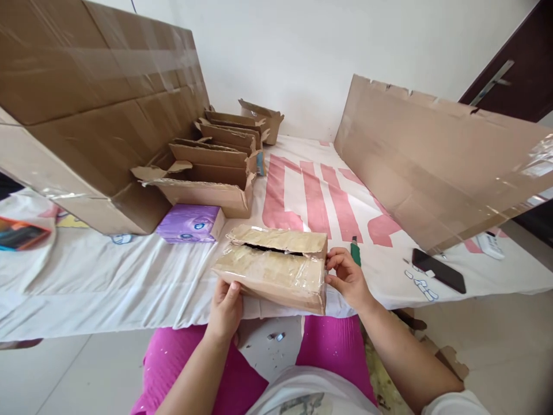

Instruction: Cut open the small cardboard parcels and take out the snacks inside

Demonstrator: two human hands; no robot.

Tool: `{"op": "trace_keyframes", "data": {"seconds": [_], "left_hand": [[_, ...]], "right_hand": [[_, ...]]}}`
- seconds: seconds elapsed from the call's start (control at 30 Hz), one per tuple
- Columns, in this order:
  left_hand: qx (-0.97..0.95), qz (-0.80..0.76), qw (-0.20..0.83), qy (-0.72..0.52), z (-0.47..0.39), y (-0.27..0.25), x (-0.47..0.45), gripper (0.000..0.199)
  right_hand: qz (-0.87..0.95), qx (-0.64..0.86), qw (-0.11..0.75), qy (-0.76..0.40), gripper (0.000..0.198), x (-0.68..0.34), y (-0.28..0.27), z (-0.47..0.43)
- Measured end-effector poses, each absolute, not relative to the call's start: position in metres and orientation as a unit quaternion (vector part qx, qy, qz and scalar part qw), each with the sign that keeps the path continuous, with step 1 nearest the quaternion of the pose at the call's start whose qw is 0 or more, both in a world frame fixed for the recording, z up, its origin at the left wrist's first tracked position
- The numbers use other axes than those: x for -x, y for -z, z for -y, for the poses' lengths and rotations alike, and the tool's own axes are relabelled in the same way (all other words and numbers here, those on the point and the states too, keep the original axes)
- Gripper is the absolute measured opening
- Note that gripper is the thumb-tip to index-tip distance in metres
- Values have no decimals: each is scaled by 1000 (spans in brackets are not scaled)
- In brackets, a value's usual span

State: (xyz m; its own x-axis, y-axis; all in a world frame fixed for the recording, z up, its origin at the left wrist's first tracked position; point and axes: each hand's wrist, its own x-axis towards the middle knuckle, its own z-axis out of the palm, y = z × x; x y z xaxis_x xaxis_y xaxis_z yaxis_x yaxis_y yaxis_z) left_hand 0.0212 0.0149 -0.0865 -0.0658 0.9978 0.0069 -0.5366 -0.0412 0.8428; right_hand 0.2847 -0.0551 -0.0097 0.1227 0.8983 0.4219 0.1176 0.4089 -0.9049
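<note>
A small cardboard box (270, 271), with clear tape over it and a dark gap between its top flaps, sits at the table's front edge. My left hand (227, 311) grips its lower left front corner, thumb on the front face and fingers underneath. At the box's right end, my right hand (348, 276) is closed, with curled fingers and thumb against the end edge. A green-handled cutter (355, 251) lies just beyond the right hand. To the left, behind the box, is a purple tissue pack (190, 223).
Several opened cardboard boxes (207, 193) line the left, beside a large carton (129, 132). A big cardboard panel (423, 161) stands at the right. A black phone (438, 271) lies on the white tablecloth (142, 288). Cardboard scraps (444, 354) are on the floor.
</note>
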Motion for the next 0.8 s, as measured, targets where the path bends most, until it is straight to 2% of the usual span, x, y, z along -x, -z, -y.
{"op": "trace_keyframes", "data": {"seconds": [0.23, 0.47, 0.63, 0.8], "left_hand": [[-368, -347, 587, -632, -16, 94, -19, 47], [-430, -363, 584, -585, -16, 93, -14, 48], [-426, -373, 582, -584, -15, 86, -16, 48], [-434, -375, 567, -591, -15, 84, -16, 44]], "right_hand": [[586, 455, 579, -339, 17, -296, 15, 59], [578, 531, 540, -303, 14, -304, 31, 71], [579, 560, 524, -278, 17, -304, 31, 74], [571, 595, 504, -257, 11, -301, 31, 74]]}}
